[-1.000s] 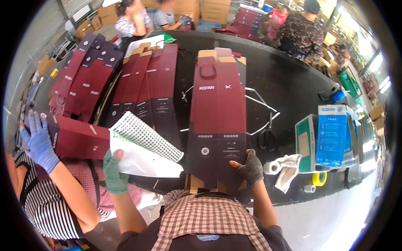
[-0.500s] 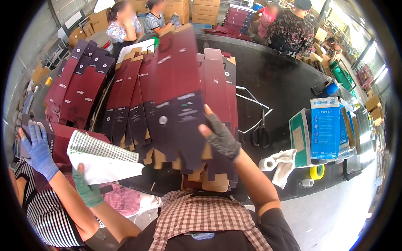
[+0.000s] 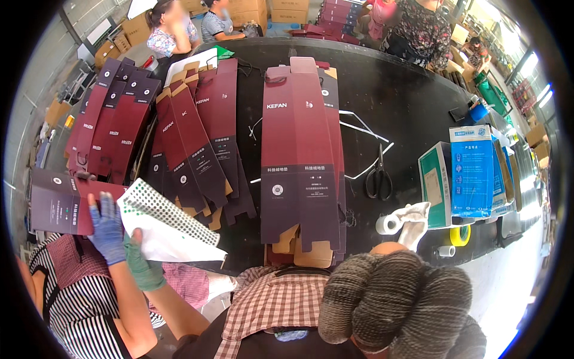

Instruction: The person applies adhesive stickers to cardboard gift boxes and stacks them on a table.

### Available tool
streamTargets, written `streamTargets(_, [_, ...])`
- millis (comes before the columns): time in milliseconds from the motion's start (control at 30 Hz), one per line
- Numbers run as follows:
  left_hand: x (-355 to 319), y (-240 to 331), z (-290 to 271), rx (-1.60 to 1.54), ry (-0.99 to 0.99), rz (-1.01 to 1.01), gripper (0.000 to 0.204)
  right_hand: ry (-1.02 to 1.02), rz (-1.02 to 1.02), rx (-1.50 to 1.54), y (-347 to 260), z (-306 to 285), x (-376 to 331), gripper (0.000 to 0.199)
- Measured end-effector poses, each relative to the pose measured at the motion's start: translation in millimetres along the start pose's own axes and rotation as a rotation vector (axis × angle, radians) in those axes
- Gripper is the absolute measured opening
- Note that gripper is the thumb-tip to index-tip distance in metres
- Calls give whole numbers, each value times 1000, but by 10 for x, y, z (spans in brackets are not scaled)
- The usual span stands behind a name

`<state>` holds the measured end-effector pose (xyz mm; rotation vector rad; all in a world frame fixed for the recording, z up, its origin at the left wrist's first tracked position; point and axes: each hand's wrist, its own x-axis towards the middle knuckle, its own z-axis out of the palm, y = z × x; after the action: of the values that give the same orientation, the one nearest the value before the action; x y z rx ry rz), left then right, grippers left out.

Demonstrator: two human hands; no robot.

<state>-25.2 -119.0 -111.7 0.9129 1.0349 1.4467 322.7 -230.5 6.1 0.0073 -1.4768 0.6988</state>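
Note:
My left hand (image 3: pixel 143 268), in a green glove, is closed on the lower edge of a white sheet (image 3: pixel 173 241) with rows of dark dots on its upper part. My right hand (image 3: pixel 394 299), in a dark grey knit glove, is raised very near the camera with its fingers curled. Whatever it holds, if anything, is hidden. In front of me lies a pile of flattened maroon and dark purple cartons (image 3: pixel 293 140) with cord handles. Another fanned pile of such cartons (image 3: pixel 191 137) lies left of it.
At left, a co-worker's blue-gloved hand (image 3: pixel 109 230) touches a folded carton (image 3: pixel 60 200) beside my sheet. More cartons (image 3: pixel 122 113) lie behind. On the right are black scissors (image 3: pixel 378 179), a blue box (image 3: pixel 470 173), yellow tape (image 3: pixel 460 235) and a white cloth (image 3: pixel 414 224). People sit across the table.
My right hand has left the blurred carton it was on and come up close to the camera. The co-worker's blue-gloved hand has moved right, toward my sheet.

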Motion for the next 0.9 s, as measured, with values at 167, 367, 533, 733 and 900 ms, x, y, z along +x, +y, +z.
streamTargets(167, [-20, -144, 162, -25, -60, -60, 56, 34, -18, 56, 34, 39, -61, 22])
streamTargets(367, [-134, -207, 562, -49, -260, -157, 49, 52, -31, 98, 67, 50, -95, 17])
streamTargets(533, [-176, -335, 722, -70, -291, -246, 41, 80, -51, 137, 94, 62, -202, 14])
streamTargets(733, [-234, -400, 886, -108, -321, -328, 33, 134, -64, 158, 148, 73, -291, 10])
streamTargets(900, [-268, -465, 927, -132, -318, -369, 30, 233, 311, -69, 88, -5, -461, 12])
